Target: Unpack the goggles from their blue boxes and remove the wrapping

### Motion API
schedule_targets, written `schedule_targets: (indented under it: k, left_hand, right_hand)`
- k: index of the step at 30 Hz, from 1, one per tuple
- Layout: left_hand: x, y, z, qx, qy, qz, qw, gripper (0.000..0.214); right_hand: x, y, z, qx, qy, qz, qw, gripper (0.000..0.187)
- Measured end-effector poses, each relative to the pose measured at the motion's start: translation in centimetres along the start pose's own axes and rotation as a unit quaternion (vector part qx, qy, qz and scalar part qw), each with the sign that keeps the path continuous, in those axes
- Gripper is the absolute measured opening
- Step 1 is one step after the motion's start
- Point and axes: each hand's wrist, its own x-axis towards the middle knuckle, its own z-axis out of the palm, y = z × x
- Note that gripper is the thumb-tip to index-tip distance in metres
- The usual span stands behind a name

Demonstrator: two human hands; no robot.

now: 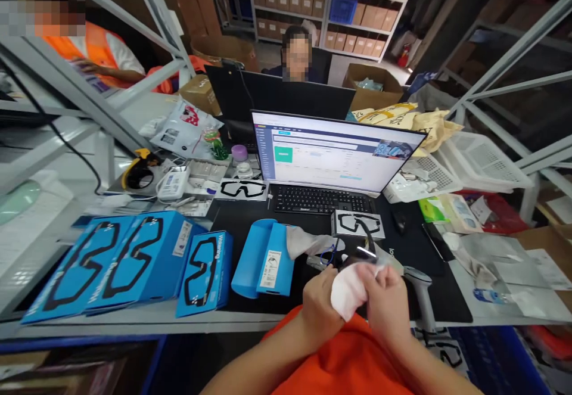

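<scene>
Both of my hands are together in front of my orange top. My left hand (pixel 320 299) is closed at the left edge of a white wiping cloth (pixel 346 294). My right hand (pixel 388 304) pinches the same cloth on its right side. Just beyond the fingers, a pair of dark-lensed glasses (pixel 361 252) shows, one temple pointing up; the cloth and hands hide the rest, so I cannot tell how they are gripped. To the left is an open blue box (pixel 261 258), with a grey cloth pouch (pixel 310 242) beside it.
Blue eyewear boxes (pixel 134 258) line the left front edge. Behind the hands are a white glasses box (pixel 356 224), a keyboard (pixel 319 199) and a monitor (pixel 330 151). A barcode scanner (pixel 422 296) lies right, near a phone (pixel 438 241). Two people are beyond the desk.
</scene>
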Motion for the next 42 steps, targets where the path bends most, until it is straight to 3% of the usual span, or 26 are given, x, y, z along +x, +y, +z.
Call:
schedule_targets:
  k: [2,4,6,9,12,14,18,21,23,28,31,35,37,42]
  left_hand:
    - [-0.3,-0.1,0.1,0.0,-0.017,-0.057,0.998,0.015]
    - [-0.5,-0.1,0.3,0.004,-0.015,-0.069,0.998,0.013]
    - [-0.4,0.1,0.5,0.016,-0.007,-0.019,1.0,0.008]
    - [0.1,0.3,0.6,0.043,-0.016,0.058,0.997,0.015]
    - [0.7,0.2,0.5,0.048,-0.021,0.016,0.998,0.02]
    - [0.9,0.0,0.3,0.036,-0.029,-0.001,0.999,0.02]
    - [0.7,0.2,0.1,0.019,-0.031,0.031,0.999,0.018]
    - [0.6,0.7,0.3,0.014,-0.036,0.067,0.997,0.015]
    - [0.6,0.9,0.3,0.014,-0.017,0.042,0.999,0.014]
    - [0.8,0.9,-0.5,-0.033,-0.012,-0.051,0.998,0.017]
    - [0.9,1.1,-1.1,-0.043,-0.02,-0.063,0.997,0.016]
    - [1.2,1.1,-1.4,-0.02,-0.012,0.011,1.0,0.002]
    - [1.4,0.7,-1.5,-0.02,-0.003,0.008,1.0,0.014]
    - [1.6,-0.1,-1.8,-0.037,0.022,-0.066,0.997,0.022]
  right_hand:
    - [-0.8,1.2,-0.1,-0.044,-0.016,-0.02,0.999,0.064]
    - [-0.4,1.5,-0.2,-0.028,-0.033,0.0,0.999,0.065]
    - [1.0,0.8,-0.2,0.032,-0.029,0.05,0.998,0.065]
    - [2.1,-0.2,0.2,0.078,0.025,0.086,0.993,0.064]
    - [0.5,0.6,0.6,-0.003,0.074,0.048,0.996,0.062]
    - [-0.7,1.4,0.5,-0.029,0.061,0.025,0.997,0.065]
    - [0.7,0.7,-0.3,0.041,0.018,0.062,0.997,0.062]
    - [2.0,-0.4,-0.6,0.08,0.069,0.074,0.992,0.046]
    - [1.0,0.0,-0.5,0.031,0.089,0.058,0.994,0.043]
    - [-2.6,2.2,-0.5,-0.042,0.034,-0.049,0.997,0.065]
    - [-1.2,0.7,-0.6,-0.003,-0.001,-0.002,1.0,0.067]
    - [1.2,-1.8,0.0,0.101,0.022,0.071,0.992,0.052]
    - [0.7,-1.5,0.4,0.085,0.029,0.072,0.993,0.042]
    - [-1.4,0.8,0.5,-0.037,-0.028,-0.031,0.998,0.04]
